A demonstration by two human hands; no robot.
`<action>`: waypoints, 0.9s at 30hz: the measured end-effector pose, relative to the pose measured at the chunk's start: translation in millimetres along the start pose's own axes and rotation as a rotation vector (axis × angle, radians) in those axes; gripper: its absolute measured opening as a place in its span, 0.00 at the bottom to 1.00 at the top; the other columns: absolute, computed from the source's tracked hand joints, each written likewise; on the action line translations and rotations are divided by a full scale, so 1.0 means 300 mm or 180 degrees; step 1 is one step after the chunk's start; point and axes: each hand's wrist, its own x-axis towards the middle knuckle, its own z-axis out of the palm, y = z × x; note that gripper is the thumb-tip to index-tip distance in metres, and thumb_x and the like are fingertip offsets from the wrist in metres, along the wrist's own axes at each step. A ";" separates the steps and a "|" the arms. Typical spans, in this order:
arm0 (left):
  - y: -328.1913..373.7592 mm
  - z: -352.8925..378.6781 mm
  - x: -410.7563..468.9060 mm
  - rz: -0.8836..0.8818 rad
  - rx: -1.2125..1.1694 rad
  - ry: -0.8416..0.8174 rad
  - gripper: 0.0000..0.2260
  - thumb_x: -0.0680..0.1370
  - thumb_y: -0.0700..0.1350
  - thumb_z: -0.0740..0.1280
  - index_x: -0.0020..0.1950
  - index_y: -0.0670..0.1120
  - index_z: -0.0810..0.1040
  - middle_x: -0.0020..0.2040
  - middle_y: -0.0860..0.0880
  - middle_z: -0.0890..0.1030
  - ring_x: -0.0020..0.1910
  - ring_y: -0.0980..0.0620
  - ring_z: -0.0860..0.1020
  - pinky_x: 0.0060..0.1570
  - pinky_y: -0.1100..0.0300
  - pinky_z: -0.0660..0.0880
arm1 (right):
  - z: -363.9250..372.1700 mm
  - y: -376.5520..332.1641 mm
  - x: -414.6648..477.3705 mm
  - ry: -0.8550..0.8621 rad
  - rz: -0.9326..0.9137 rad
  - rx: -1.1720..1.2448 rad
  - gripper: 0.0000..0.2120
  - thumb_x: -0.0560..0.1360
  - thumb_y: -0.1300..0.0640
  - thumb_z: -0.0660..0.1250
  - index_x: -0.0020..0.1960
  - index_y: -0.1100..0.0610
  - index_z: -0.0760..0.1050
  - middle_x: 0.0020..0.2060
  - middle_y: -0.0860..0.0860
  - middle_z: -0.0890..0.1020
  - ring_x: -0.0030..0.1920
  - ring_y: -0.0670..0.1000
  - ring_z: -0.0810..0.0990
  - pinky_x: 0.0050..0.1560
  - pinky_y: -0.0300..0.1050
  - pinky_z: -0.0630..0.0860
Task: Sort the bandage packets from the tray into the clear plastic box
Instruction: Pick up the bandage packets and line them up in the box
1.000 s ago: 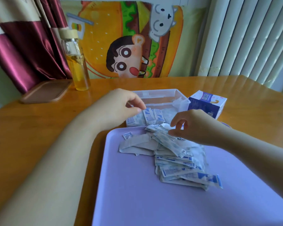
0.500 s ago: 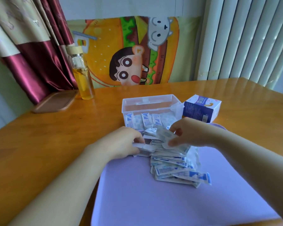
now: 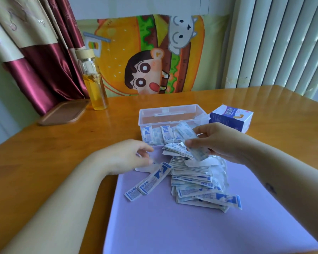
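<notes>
A pile of white-and-blue bandage packets lies on the lilac tray. Two packets lie apart at the pile's left. The clear plastic box stands just beyond the tray, with several packets upright along its near wall. My right hand holds a few packets between thumb and fingers, lifted above the pile just in front of the box. My left hand hovers at the tray's far left corner with fingers loosely curled, blurred, holding nothing that I can make out.
A blue-and-white carton stands right of the box. A glass bottle of yellow liquid and a brown wooden tray sit at the table's far left. A cartoon cloth and a curtain hang behind.
My right hand has lifted a few packets off the pile toward the box. My left hand has let go of packets, and two now lie loose left of the pile.
</notes>
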 end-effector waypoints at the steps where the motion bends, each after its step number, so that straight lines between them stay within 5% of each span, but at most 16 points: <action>1: 0.009 -0.007 -0.005 0.0099 -0.0233 0.0111 0.18 0.75 0.58 0.64 0.63 0.55 0.74 0.57 0.61 0.77 0.54 0.63 0.75 0.51 0.70 0.71 | 0.010 -0.012 -0.004 -0.0052 -0.0077 0.0018 0.20 0.66 0.54 0.76 0.55 0.58 0.78 0.46 0.56 0.84 0.47 0.55 0.82 0.55 0.51 0.76; 5: 0.083 0.033 0.002 0.0399 -0.2270 -0.0070 0.25 0.71 0.62 0.60 0.59 0.47 0.78 0.57 0.53 0.81 0.56 0.57 0.78 0.55 0.59 0.76 | 0.080 -0.078 -0.003 -0.0115 -0.0557 -0.0094 0.11 0.67 0.55 0.75 0.45 0.58 0.78 0.27 0.45 0.80 0.30 0.43 0.76 0.37 0.38 0.71; 9: 0.120 0.066 0.052 0.0352 -0.4043 0.0228 0.15 0.81 0.50 0.55 0.59 0.43 0.76 0.49 0.46 0.82 0.47 0.51 0.80 0.46 0.58 0.76 | 0.088 -0.135 0.010 0.0224 -0.0974 -0.0328 0.09 0.68 0.55 0.75 0.41 0.57 0.77 0.28 0.45 0.81 0.28 0.40 0.76 0.29 0.31 0.69; 13: 0.069 0.026 0.067 0.0435 -0.5177 0.0495 0.15 0.83 0.48 0.53 0.54 0.43 0.77 0.44 0.48 0.84 0.44 0.50 0.83 0.43 0.59 0.80 | 0.000 -0.090 0.024 0.0386 -0.0714 -0.1162 0.04 0.73 0.54 0.70 0.43 0.53 0.81 0.39 0.50 0.85 0.37 0.47 0.82 0.39 0.38 0.78; 16: 0.059 0.022 0.063 0.0339 -0.5686 0.0588 0.14 0.83 0.45 0.53 0.51 0.42 0.77 0.34 0.49 0.81 0.34 0.53 0.82 0.41 0.55 0.80 | -0.007 -0.023 0.040 0.0236 -0.0611 -0.2392 0.07 0.74 0.52 0.68 0.50 0.51 0.82 0.45 0.45 0.84 0.37 0.39 0.79 0.36 0.26 0.72; 19: 0.047 0.027 0.063 0.0166 -0.5857 0.0680 0.12 0.82 0.44 0.55 0.52 0.42 0.77 0.29 0.51 0.75 0.27 0.57 0.78 0.40 0.54 0.80 | 0.036 0.011 0.065 -0.0008 -0.0548 -0.3085 0.17 0.72 0.46 0.69 0.60 0.48 0.77 0.56 0.46 0.79 0.49 0.46 0.77 0.48 0.36 0.72; 23: 0.016 0.036 0.062 0.0030 -0.5772 0.0598 0.12 0.82 0.44 0.55 0.52 0.43 0.77 0.28 0.52 0.73 0.24 0.58 0.75 0.40 0.55 0.81 | 0.073 0.016 0.095 -0.0087 -0.0363 -0.3220 0.21 0.72 0.41 0.68 0.63 0.46 0.75 0.59 0.47 0.77 0.54 0.50 0.75 0.55 0.45 0.74; 27: 0.012 0.036 0.062 0.0014 -0.5810 0.0675 0.12 0.82 0.44 0.55 0.52 0.43 0.77 0.28 0.51 0.73 0.25 0.58 0.75 0.41 0.55 0.80 | 0.068 0.022 0.102 0.0048 -0.0305 -0.2990 0.16 0.74 0.39 0.62 0.53 0.46 0.80 0.54 0.47 0.79 0.52 0.51 0.78 0.54 0.49 0.76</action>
